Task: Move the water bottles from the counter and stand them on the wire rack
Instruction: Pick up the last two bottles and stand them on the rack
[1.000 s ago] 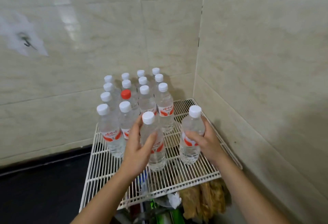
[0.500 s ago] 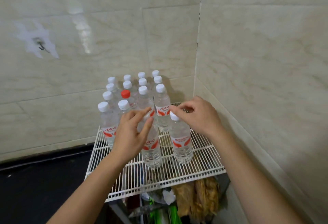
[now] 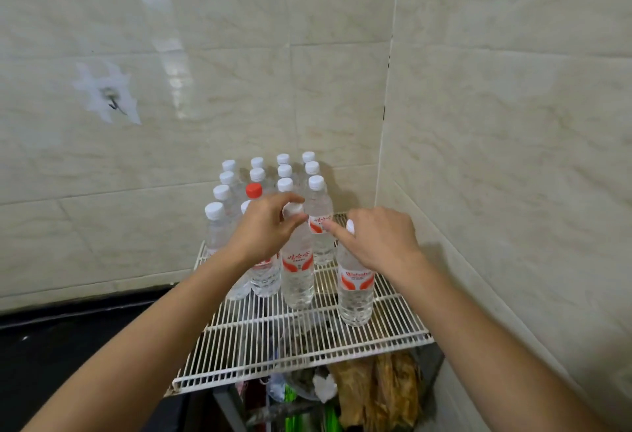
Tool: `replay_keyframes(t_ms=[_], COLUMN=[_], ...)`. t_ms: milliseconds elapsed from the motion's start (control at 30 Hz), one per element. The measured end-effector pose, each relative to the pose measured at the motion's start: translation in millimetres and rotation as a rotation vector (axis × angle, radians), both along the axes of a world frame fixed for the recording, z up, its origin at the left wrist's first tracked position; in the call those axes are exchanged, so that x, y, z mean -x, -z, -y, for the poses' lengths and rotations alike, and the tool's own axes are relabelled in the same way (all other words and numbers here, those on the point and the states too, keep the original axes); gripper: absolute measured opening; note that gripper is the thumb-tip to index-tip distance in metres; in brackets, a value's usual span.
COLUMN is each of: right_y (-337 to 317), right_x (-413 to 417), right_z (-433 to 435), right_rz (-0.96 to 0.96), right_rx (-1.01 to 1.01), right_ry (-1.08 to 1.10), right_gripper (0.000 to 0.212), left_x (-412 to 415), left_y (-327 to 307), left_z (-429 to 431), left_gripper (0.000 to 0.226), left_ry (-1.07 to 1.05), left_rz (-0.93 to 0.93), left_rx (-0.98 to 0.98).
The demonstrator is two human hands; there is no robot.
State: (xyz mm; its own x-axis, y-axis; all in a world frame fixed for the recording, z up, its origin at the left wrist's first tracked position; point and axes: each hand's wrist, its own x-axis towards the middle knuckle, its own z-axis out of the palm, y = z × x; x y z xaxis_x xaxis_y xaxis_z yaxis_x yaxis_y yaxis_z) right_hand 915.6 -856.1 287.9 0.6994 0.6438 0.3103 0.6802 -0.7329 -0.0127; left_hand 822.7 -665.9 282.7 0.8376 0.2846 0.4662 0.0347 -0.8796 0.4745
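While bottles (image 3: pixel 219 230) crowd the rack (image 3: pixel 307 346), left hand (image 3: pixel 270 230) pinching middle bottle (image 3: pixel 297 274), right hand (image 3: pixel 379 240) atop rightmost bottle (image 3: pixel 355 295), grip unclear.

Beige marble-look tiled walls (image 3: pixel 205 55) meet in a corner. A metal hook (image 3: pixel 114 103) sits in white adhesive residue. A black bench (image 3: pixel 68 346) lies at lower left, and brown dried goods (image 3: pixel 379 387) lie at the bottom.

The white wire rack (image 3: pixel 260 356) before me carried clear plastic water bottles (image 3: pixel 219 226) standing upright in close rows at its back, all white-capped except one red-capped bottle (image 3: pixel 253 190). Nearer me stood the middle bottle (image 3: pixel 297 281), just beside those rows, and the right-hand bottle (image 3: pixel 355 295), apart from it.
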Motion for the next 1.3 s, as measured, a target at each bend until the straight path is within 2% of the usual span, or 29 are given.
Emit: replay_keyframes(t_ms=[200, 367, 467, 600, 833, 1033, 1300], right_y=[-17, -33, -42, -52, -47, -41, -31], right_x=[-23, -40, -46, -56, -66, -68, -74], right_z=[-18, -29, -37, -50, -58, -66, -73], right_rz=[-0.131, -0.298, -0.379, -0.417, -0.485, -0.431, -0.428], right_rx=[0.026, 0.132, 0.215, 0.28, 0.032, 0.124, -0.024], right_ry=[-0.069, -0.171, -0.296, -0.375, -0.415, -0.355, -0.33], right_gripper=[0.036, 0.03, 0.031, 0.019, 0.02, 0.041, 0.035], left_x=[-26, -29, -26, -28, -30, -29, -32], left_y=[-7, -4, 1, 2, 8, 6, 8], left_z=[-22, -35, -44, -48, -47, -49, -54], left_gripper=[0.035, 0.042, 0.045, 0.047, 0.047, 0.05, 0.052], left_ry=[-0.038, -0.154, -0.133, -0.107, -0.132, -0.086, -0.082], left_rz=[-0.093, -0.153, -0.109, -0.119, -0.094, -0.125, -0.129], left_rx=[-0.079, -0.243, -0.131, 0.0, -0.033, -0.07, -0.06])
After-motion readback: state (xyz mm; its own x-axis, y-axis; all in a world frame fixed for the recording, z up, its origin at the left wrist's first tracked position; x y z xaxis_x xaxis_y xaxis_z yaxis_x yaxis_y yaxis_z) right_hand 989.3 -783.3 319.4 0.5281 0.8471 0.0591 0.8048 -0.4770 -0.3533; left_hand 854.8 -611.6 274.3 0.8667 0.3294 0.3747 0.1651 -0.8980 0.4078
